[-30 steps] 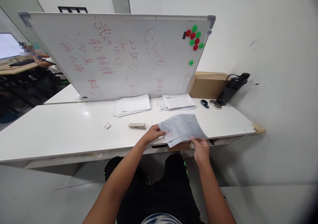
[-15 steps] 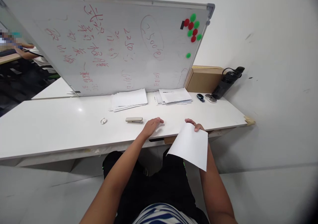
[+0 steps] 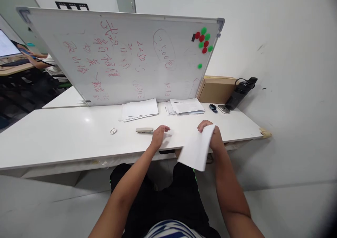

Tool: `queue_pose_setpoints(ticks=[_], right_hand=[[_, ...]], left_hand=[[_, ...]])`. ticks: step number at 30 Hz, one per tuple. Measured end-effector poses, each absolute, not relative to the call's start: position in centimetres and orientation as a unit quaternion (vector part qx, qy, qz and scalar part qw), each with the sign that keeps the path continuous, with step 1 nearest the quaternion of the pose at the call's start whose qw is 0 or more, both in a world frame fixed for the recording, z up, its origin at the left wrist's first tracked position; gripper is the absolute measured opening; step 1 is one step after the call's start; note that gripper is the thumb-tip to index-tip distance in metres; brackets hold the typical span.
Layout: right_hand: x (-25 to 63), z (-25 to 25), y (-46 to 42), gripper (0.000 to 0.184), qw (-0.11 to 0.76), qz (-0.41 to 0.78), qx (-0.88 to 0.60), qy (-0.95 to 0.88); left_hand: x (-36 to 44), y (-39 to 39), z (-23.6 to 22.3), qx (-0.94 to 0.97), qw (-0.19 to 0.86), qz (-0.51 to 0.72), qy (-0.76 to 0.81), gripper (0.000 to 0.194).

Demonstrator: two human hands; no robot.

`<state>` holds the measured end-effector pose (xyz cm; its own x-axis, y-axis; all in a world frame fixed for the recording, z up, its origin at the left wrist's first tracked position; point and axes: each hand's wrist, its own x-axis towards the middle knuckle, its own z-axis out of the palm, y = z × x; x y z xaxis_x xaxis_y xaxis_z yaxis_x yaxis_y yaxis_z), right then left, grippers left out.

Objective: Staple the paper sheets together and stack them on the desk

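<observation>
My right hand (image 3: 212,134) grips a white sheet of paper (image 3: 196,149) by its upper edge. The sheet hangs blank side up over the front edge of the white table (image 3: 60,139). My left hand (image 3: 159,136) rests on the table with fingers spread, holding nothing. It lies just right of a beige stapler (image 3: 144,130). Two stacks of paper lie further back: a blank stack (image 3: 140,109) and a printed stack (image 3: 186,105).
A whiteboard (image 3: 123,55) with red writing and red and green magnets (image 3: 204,40) leans at the back of the table. A cardboard box (image 3: 217,89), a black bottle (image 3: 240,92), two small devices (image 3: 219,108) and a small white object (image 3: 113,131) are also there. Another person sits far left (image 3: 43,62).
Both hands held the printed sheet one second ago. My left hand let go and settled on the table; my right hand flipped the sheet blank side up and moved it toward the table edge.
</observation>
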<state>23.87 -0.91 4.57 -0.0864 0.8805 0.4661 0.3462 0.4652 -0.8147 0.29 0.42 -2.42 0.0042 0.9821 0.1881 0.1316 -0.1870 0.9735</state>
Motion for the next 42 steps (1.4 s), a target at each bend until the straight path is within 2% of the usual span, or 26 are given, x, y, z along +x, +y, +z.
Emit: queue_pose_setpoints(ticks=[2, 5, 6, 8, 10, 14, 16, 21, 25, 30, 35, 42], right_hand=[[22.4, 6.7, -0.9, 0.012, 0.385, 0.157, -0.441, -0.795], [19.1, 7.6, -0.4, 0.020, 0.193, 0.000, -0.448, -0.873], [18.1, 7.3, 0.0, 0.021, 0.150, -0.032, -0.452, -0.879], [16.7, 6.1, 0.7, 0.026, 0.100, -0.065, -0.456, -0.882], [16.3, 4.4, 1.4, 0.033, 0.094, -0.077, -0.465, -0.877], [17.1, 1.0, 3.4, 0.052, 0.147, -0.107, -0.494, -0.850], [17.5, -0.5, 5.0, 0.057, 0.152, -0.121, -0.521, -0.831], [18.3, -2.7, 10.9, 0.054, 0.112, -0.089, -0.590, -0.795], [18.5, -3.2, 15.8, 0.050, 0.088, -0.110, -0.591, -0.794], [18.7, -3.5, 18.6, 0.032, 0.038, -0.128, -0.544, -0.829], [19.0, -3.5, 18.3, 0.025, 0.043, -0.128, -0.545, -0.828], [19.0, -2.8, 17.5, 0.023, 0.092, -0.106, -0.579, -0.803]], left_hand=[[0.8, -0.3, -1.9, 0.560, 0.492, 0.511, 0.429, 0.069], [1.6, -1.8, -0.5, 0.540, 0.657, 0.416, 0.321, 0.071], [1.7, -2.2, -0.1, 0.540, 0.686, 0.382, 0.303, 0.067], [1.7, -2.6, 0.3, 0.565, 0.679, 0.348, 0.314, 0.057], [1.3, -2.3, 0.1, 0.615, 0.601, 0.345, 0.377, 0.046], [0.0, -0.5, -1.8, 0.685, 0.370, 0.372, 0.506, 0.032], [-0.6, 0.4, -2.8, 0.674, 0.322, 0.390, 0.539, 0.030], [-1.0, 1.3, -3.8, 0.623, 0.327, 0.431, 0.565, 0.032], [-1.0, 1.3, -4.0, 0.603, 0.323, 0.444, 0.578, 0.031], [-1.1, 1.7, -4.3, 0.591, 0.315, 0.454, 0.587, 0.029], [-1.2, 1.6, -4.0, 0.580, 0.324, 0.452, 0.595, 0.028], [-1.2, 1.4, -3.5, 0.578, 0.323, 0.452, 0.598, 0.027]])
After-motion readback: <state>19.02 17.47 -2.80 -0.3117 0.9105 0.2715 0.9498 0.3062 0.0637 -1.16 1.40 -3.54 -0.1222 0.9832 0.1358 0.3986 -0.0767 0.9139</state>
